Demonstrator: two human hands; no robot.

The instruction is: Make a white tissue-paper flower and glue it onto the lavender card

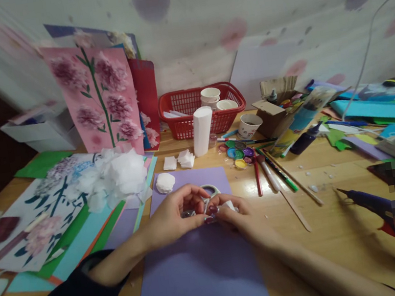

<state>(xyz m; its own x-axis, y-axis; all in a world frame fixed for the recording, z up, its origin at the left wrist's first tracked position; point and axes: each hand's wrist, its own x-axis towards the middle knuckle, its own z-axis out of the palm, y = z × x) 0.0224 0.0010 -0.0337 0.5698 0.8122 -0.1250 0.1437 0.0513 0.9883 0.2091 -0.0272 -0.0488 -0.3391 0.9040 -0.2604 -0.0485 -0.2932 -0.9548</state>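
Note:
My left hand (177, 213) and my right hand (240, 213) meet over a purple sheet (202, 276), fingertips pinched together. Between them is a small crumpled piece of white paper (230, 206), mostly hidden by the fingers. Just behind the fingertips lies a roll of tape (211, 189), partly covered. A round white wad (165, 183) rests on the sheet's far left corner. Beyond the sheet are small folded white squares (186, 158) and an upright white paper roll (203, 131).
Left: a heap of white tissue (120, 174) on coloured papers, with a pink flower picture (96, 94) standing behind. Back: a red basket (183, 128) with paper cups. Right: paint pots (239, 152), brushes (268, 172), a wooden stick (296, 211) and a glue gun (370, 209).

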